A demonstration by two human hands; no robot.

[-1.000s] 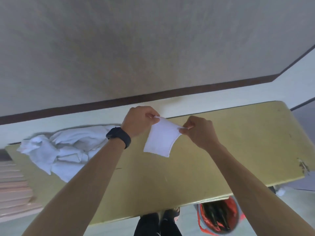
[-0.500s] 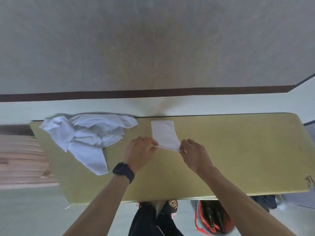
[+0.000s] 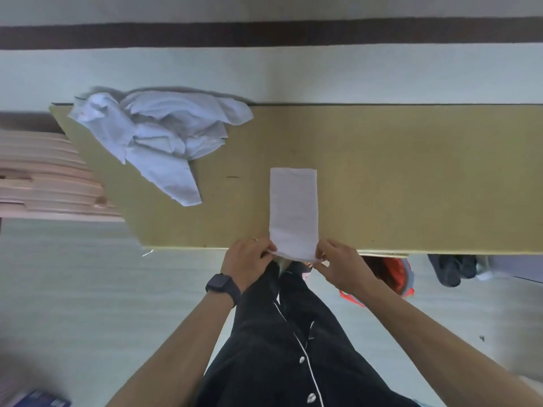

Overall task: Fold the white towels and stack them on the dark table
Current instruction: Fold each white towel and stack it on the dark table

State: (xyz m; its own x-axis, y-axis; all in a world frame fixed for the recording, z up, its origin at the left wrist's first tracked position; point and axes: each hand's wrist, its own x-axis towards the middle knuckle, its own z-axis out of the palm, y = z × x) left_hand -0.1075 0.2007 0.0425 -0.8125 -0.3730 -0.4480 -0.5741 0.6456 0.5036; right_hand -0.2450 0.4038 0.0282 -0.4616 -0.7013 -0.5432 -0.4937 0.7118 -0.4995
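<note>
**Folded strip pulled back to the near edge of the table**

I see the folded towel point(image 3: 293, 207) lying flat as a long narrow strip on the tan table point(image 3: 411, 177), running from mid-table back to the near edge. Its near end hangs just over that edge. Half a second ago it sat further in, close to the far edge, and looked shorter. A second ago it was still in the air between the hands.

The left hand point(image 3: 249, 258) pinches the strip's near left corner and the right hand point(image 3: 340, 265) pinches the near right corner, with the fingers of both curled on the cloth. Both hands have come back from mid-table to the table edge. There is a black watch point(image 3: 221, 286) on the left wrist and a ring point(image 3: 254, 239) on a left finger.

The pile of unfolded towels point(image 3: 164, 136) is crumpled at the far left of the table, well apart from the strip, in the same spot as before.

The view has tipped down, so the black buttoned clothing point(image 3: 279, 348) with white piping now fills the lower middle. An orange-red bag point(image 3: 396, 274) sits on the floor under the near edge, right of the hands. A pink slatted stack point(image 3: 44, 177) sits off the table's left end.
</note>
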